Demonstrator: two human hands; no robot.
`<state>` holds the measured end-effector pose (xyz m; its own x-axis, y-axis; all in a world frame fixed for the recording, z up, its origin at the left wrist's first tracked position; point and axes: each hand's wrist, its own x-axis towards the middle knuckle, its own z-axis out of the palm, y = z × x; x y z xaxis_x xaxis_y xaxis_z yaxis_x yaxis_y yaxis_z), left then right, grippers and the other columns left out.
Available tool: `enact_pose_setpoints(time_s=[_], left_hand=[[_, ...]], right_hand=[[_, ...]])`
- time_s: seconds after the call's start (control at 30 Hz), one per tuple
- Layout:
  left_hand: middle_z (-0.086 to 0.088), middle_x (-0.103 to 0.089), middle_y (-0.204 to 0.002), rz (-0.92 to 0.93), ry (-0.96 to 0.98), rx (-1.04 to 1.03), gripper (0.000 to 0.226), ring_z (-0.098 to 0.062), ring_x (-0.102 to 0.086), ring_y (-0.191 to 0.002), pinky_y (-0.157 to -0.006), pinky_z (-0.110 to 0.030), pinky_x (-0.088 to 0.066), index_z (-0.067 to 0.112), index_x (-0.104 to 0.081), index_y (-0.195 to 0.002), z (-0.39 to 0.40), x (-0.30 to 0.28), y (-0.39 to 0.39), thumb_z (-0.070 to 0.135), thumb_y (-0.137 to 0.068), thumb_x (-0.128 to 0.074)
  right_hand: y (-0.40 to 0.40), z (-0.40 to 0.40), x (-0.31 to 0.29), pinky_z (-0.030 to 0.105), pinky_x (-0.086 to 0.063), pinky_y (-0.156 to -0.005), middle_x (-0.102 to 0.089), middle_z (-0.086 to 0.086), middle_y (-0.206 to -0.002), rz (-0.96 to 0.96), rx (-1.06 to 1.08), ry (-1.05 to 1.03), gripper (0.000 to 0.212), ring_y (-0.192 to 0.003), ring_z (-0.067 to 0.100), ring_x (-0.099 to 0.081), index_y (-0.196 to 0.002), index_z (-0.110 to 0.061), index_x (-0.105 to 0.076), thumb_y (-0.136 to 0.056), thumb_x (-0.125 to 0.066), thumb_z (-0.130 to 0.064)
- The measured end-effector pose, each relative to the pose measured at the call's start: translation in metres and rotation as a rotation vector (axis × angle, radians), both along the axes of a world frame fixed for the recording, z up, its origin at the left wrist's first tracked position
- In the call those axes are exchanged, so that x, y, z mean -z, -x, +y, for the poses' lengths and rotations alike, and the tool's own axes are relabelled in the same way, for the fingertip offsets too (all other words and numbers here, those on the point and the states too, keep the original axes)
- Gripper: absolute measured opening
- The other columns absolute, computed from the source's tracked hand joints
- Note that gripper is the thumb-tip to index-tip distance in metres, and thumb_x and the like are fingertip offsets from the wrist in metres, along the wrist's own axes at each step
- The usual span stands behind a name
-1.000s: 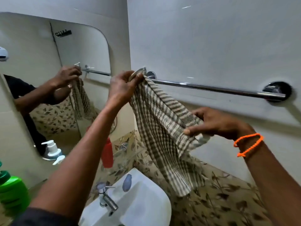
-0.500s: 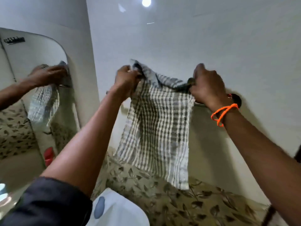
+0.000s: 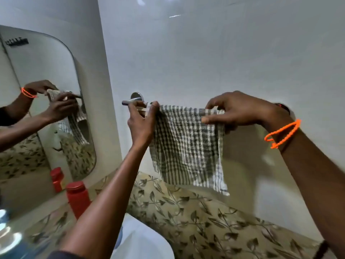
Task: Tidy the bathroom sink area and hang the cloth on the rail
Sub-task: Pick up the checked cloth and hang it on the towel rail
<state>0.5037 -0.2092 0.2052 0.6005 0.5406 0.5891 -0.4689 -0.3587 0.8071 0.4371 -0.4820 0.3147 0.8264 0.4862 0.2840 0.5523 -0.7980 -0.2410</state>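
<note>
A grey-and-white checked cloth (image 3: 188, 146) hangs spread over the chrome rail (image 3: 130, 101) on the white wall. Only the rail's left end and its round mount show; the rest is hidden behind the cloth and my hands. My left hand (image 3: 142, 121) pinches the cloth's upper left corner at the rail. My right hand (image 3: 237, 111), with an orange band at the wrist, grips the cloth's upper right edge. The cloth's lower edge hangs free above the leaf-patterned tiles.
A mirror (image 3: 37, 109) on the left wall reflects my hands and the cloth. A red bottle (image 3: 78, 198) stands on the ledge below it. The white sink (image 3: 141, 240) lies at the bottom, partly behind my left arm. Leaf-patterned tiles (image 3: 196, 217) cover the lower wall.
Both hands have pulled the cloth flatter and wider along the rail. My right hand has shifted right along the top edge. The view has swung, and the rail's left end now shows.
</note>
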Motion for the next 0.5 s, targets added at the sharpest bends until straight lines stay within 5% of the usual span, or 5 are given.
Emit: enact_pose_setpoints(time_s=[0.07, 0.17, 0.27, 0.33, 0.5], left_hand=[[0.006, -0.07, -0.089, -0.051, -0.087, -0.115, 0.038, -0.014, -0.066, -0.079, -0.072, -0.026, -0.049, 0.017, -0.068, -0.104, 0.01, -0.004, 0.001, 0.052, -0.091, -0.07], [0.004, -0.072, -0.082, -0.063, -0.182, -0.183, 0.03, -0.007, -0.064, -0.071, -0.062, -0.018, -0.045, 0.016, -0.076, -0.093, 0.026, -0.023, -0.002, 0.045, -0.093, -0.07], [-0.004, -0.08, -0.092, 0.027, -0.147, -0.235, 0.031, -0.019, -0.072, -0.082, -0.072, -0.026, -0.054, 0.016, -0.079, -0.095, 0.042, -0.04, -0.015, 0.045, -0.093, -0.068], [-0.011, -0.08, -0.097, 0.113, -0.105, -0.283, 0.033, -0.028, -0.073, -0.09, -0.079, -0.031, -0.053, 0.015, -0.079, -0.093, 0.051, -0.046, -0.022, 0.047, -0.09, -0.069], [-0.008, -0.079, -0.106, 0.115, -0.032, -0.229, 0.044, -0.028, -0.073, -0.099, -0.088, -0.036, -0.059, 0.015, -0.078, -0.1, 0.053, -0.046, -0.028, 0.055, -0.09, -0.064]], right_hand=[[0.003, -0.006, 0.0, 0.026, -0.057, -0.064, -0.07, -0.003, -0.092, -0.093, -0.041, -0.031, 0.042, -0.051, 0.012, -0.072, -0.109, -0.033, -0.069, -0.073, -0.085, -0.05], [0.008, -0.011, -0.001, 0.034, -0.06, -0.063, -0.077, 0.002, -0.077, -0.098, -0.081, -0.1, 0.034, -0.057, 0.016, -0.073, -0.1, -0.03, -0.072, -0.072, -0.089, -0.04], [0.013, -0.015, -0.003, 0.032, -0.06, -0.059, -0.076, 0.003, -0.064, -0.074, -0.034, -0.141, 0.016, -0.056, 0.015, -0.075, -0.086, -0.025, -0.075, -0.085, -0.077, -0.04], [0.017, -0.02, -0.01, 0.029, -0.057, -0.058, -0.076, 0.001, -0.061, -0.027, 0.049, -0.119, 0.022, -0.055, 0.014, -0.075, -0.082, -0.023, -0.076, -0.092, -0.069, -0.041], [0.024, -0.019, -0.013, 0.036, -0.055, -0.089, -0.079, -0.001, -0.103, -0.161, 0.13, 0.009, 0.022, -0.096, 0.019, -0.072, -0.104, -0.027, -0.076, -0.094, -0.066, -0.044]])
